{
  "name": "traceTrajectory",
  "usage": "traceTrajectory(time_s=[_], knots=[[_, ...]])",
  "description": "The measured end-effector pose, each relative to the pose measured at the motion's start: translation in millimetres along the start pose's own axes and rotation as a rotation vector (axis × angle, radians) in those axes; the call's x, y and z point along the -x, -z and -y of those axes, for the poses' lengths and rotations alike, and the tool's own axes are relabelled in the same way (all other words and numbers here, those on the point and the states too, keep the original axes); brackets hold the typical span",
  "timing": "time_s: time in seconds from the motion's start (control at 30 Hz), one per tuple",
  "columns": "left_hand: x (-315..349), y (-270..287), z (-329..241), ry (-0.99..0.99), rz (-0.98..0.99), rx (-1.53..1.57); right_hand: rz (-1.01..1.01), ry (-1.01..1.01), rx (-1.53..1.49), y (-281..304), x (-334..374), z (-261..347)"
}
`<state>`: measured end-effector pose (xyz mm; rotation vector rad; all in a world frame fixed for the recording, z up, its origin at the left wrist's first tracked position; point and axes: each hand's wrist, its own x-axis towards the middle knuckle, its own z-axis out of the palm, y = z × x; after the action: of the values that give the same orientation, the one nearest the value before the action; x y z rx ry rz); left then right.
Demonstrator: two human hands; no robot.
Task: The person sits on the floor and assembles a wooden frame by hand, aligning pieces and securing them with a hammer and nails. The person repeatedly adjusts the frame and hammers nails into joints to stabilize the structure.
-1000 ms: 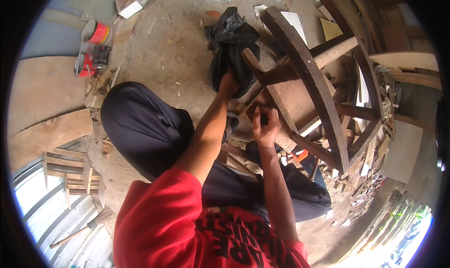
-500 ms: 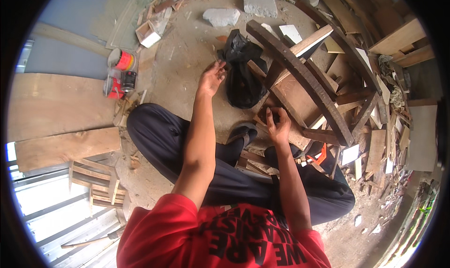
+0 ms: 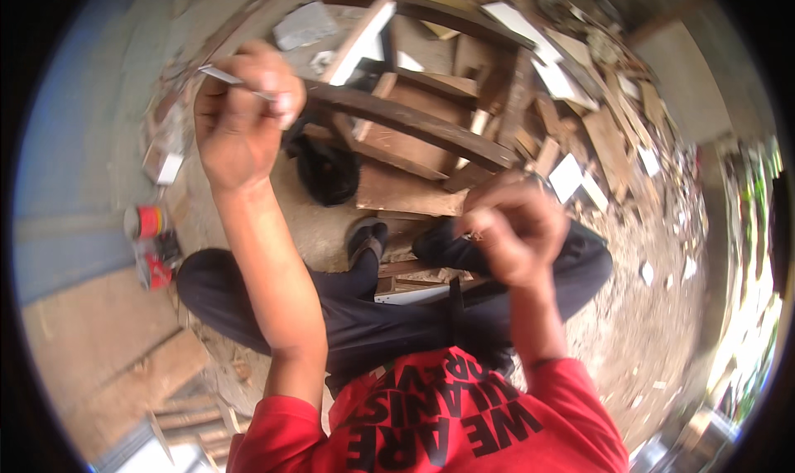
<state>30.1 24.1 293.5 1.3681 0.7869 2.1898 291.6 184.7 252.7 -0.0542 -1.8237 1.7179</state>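
My left hand point(image 3: 240, 129) is raised high at the left, its fingers pinched on a thin, straight, pale grey nail-like piece point(image 3: 233, 80). My right hand point(image 3: 522, 225) is over my bent leg, fingers curled in and smeared by motion. Whether it holds something small is hidden. Between and beyond the hands lies a dark wooden frame point(image 3: 414, 121) with curved rails, like a chair on its side. A pale crossbar point(image 3: 360, 43) joins its rails. A black plastic bag point(image 3: 327, 171) is on the ground beside it, below my left hand.
Wood offcuts point(image 3: 609, 146) and white board scraps point(image 3: 567, 177) litter the ground at the right. A grey block point(image 3: 305, 26) lies at the back. Paint cans point(image 3: 149, 222) stand at the left near plywood sheets point(image 3: 83, 324). My sandalled foot point(image 3: 367, 241) is near the bag.
The view has swung, shifting the frame and bag leftward. My left hand has risen closer with the thin piece; my right hand has lifted too. An orange-handled object near my right leg is no longer visible.
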Motion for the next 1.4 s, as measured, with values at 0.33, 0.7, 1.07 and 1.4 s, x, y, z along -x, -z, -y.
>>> traceTrajectory(time_s=[0.33, 0.7, 1.07, 1.4], knots=[[-33, -113, 86, 0.281, 0.248, -0.536, -0.107, 0.053, 0.430, 52, -46, 51], [-17, -101, 90, 0.122, 0.419, -1.018, -0.197, -0.119, 0.467, 54, -38, 29], [6, -91, 104, 0.136, 0.504, -1.265, -0.138, -0.175, 0.637, 51, -34, 24], [7, -88, 105, 0.088, 0.510, -1.250, -0.077, -0.060, 0.686, 47, -37, 18]])
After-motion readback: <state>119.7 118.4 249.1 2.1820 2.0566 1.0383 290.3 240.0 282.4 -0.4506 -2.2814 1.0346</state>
